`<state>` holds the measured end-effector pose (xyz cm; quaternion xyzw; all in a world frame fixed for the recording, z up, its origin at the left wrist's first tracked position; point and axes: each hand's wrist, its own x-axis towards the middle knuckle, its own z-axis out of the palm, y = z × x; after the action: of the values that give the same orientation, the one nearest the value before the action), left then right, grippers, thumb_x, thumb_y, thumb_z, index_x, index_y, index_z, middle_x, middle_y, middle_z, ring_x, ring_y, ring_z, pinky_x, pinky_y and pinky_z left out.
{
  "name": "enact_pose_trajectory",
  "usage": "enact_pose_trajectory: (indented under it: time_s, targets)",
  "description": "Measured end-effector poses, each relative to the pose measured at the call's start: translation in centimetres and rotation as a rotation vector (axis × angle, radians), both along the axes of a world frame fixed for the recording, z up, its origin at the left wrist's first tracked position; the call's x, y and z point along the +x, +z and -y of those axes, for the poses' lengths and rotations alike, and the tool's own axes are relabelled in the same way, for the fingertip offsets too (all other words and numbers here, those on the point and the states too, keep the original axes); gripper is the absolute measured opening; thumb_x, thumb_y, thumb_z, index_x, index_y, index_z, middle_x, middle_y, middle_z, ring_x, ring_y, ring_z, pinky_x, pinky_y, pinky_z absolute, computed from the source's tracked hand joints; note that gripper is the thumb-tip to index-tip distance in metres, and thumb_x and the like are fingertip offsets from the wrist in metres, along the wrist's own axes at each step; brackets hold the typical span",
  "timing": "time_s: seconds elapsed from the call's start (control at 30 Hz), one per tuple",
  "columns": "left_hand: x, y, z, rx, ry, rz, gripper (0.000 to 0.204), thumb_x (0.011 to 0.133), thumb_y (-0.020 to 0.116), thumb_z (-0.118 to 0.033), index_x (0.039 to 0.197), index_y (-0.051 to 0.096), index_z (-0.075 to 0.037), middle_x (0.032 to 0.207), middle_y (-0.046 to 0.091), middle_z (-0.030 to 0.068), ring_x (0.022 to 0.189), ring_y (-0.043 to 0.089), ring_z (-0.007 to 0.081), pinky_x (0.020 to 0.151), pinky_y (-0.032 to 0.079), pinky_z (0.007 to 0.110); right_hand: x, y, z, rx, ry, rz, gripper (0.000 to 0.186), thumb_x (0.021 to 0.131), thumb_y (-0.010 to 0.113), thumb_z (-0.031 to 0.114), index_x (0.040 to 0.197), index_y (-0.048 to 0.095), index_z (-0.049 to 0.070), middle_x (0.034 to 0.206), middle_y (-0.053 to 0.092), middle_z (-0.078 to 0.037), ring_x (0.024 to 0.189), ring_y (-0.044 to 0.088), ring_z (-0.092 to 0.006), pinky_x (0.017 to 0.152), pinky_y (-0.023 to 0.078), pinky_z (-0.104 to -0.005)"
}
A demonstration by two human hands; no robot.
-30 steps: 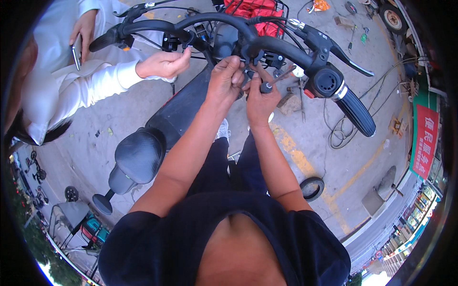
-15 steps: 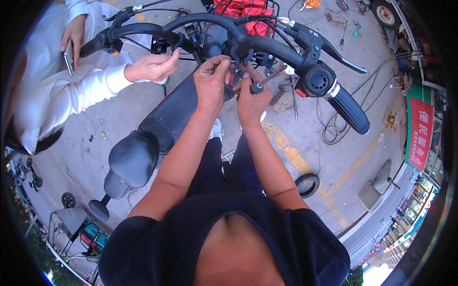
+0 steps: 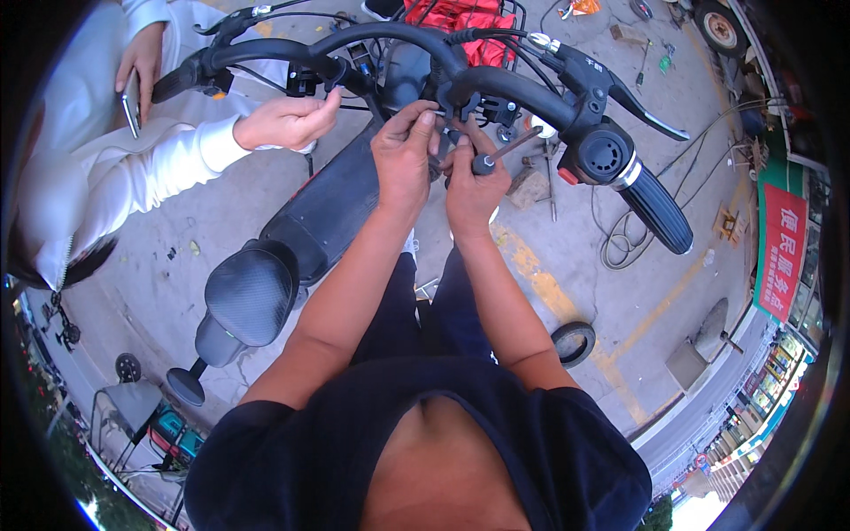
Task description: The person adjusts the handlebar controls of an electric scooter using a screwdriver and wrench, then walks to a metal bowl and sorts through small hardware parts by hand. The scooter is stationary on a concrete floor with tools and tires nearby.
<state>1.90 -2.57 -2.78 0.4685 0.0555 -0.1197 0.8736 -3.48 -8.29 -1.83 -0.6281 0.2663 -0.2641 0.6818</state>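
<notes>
Both of my hands are just below the stem of the black handlebar (image 3: 385, 34) of an electric bike. My left hand (image 3: 404, 164) is closed, thumb and index finger pinched at the stem; whatever lies between the fingertips is too small to make out. Beside it, my right hand (image 3: 475, 188) is closed around a screwdriver (image 3: 513, 146), whose dark handle end shows at the fingers and whose shaft points up and right. That hand's fingertips reach in under the bar, where they are partly hidden. The bike's dark seat (image 3: 252, 299) lies to the lower left.
A person in a white sleeve (image 3: 173, 173) stands at the left, one hand (image 3: 288, 122) near the bar, the other holding a phone (image 3: 131, 104). A red bag (image 3: 460, 31) fills the front basket. On the ground lie a tyre (image 3: 573, 343), a stone block (image 3: 529, 188) and a looped cable (image 3: 620, 252).
The view has shifted slightly, so the bike sits a little lower and to the right. My hands stay at the stem, with the screwdriver still in the right one.
</notes>
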Motion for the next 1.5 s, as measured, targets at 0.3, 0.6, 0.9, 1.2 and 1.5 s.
enact_pose_trajectory:
  time_s: [0.3,0.6,0.9,1.2,1.5]
  targets:
    - [-1.5,1.3,1.2,0.039,0.041,-0.079,0.016,0.088,0.066,-0.014,0.086,0.064,0.002,0.067,0.056,0.0000,0.055,0.043,0.0046,0.050,0.034,0.020,0.4,-1.6,0.4,-0.258,-0.053,-0.023,0.029,0.086,0.055,0.006,0.113,0.064,-0.002,0.094,0.068,-0.014,0.079,0.063,-0.0162,0.075,0.050,-0.0307]
    - [-0.9,1.1,1.6,0.220,0.088,-0.002,0.012,0.079,0.072,-0.003,0.085,0.062,0.000,0.074,0.059,0.0025,0.063,0.056,0.0095,0.057,0.045,0.021,0.6,0.3,0.8,-0.239,-0.002,-0.083,0.029,0.084,0.061,0.011,0.111,0.065,0.001,0.101,0.067,-0.018,0.093,0.065,-0.0276,0.083,0.049,-0.0336]
    - [1.6,-1.1,-1.2,0.036,-0.256,-0.067,0.008,0.091,0.058,-0.005,0.087,0.050,-0.006,0.061,0.049,0.0001,0.045,0.037,0.0052,0.042,0.027,0.020,0.2,0.6,2.1,-0.348,0.109,-0.037,0.039,0.072,0.061,0.007,0.110,0.064,0.003,0.099,0.065,-0.018,0.090,0.062,-0.0368,0.079,0.049,-0.0399]
    - [-3.4,-2.3,-5.3,0.168,-0.670,-0.435,0.020,0.091,0.058,-0.008,0.109,0.052,-0.003,0.077,0.054,0.0007,0.040,0.030,0.0044,0.040,0.024,0.021,-9.6,-2.1,8.2,-0.372,0.424,-0.182,0.050,0.069,0.061,0.004,0.119,0.058,0.010,0.103,0.062,-0.011,0.091,0.061,-0.0344,0.076,0.049,-0.0407]
    - [-17.1,-5.0,10.6,0.226,-0.717,-0.805,0.005,0.091,0.057,-0.009,0.095,0.055,-0.005,0.078,0.055,0.0016,0.043,0.032,0.0055,0.041,0.026,0.022,-29.9,-8.6,24.9,-0.293,0.340,-0.502,0.034,0.073,0.059,0.014,0.106,0.065,0.009,0.098,0.065,-0.016,0.091,0.062,-0.0342,0.079,0.049,-0.0439]
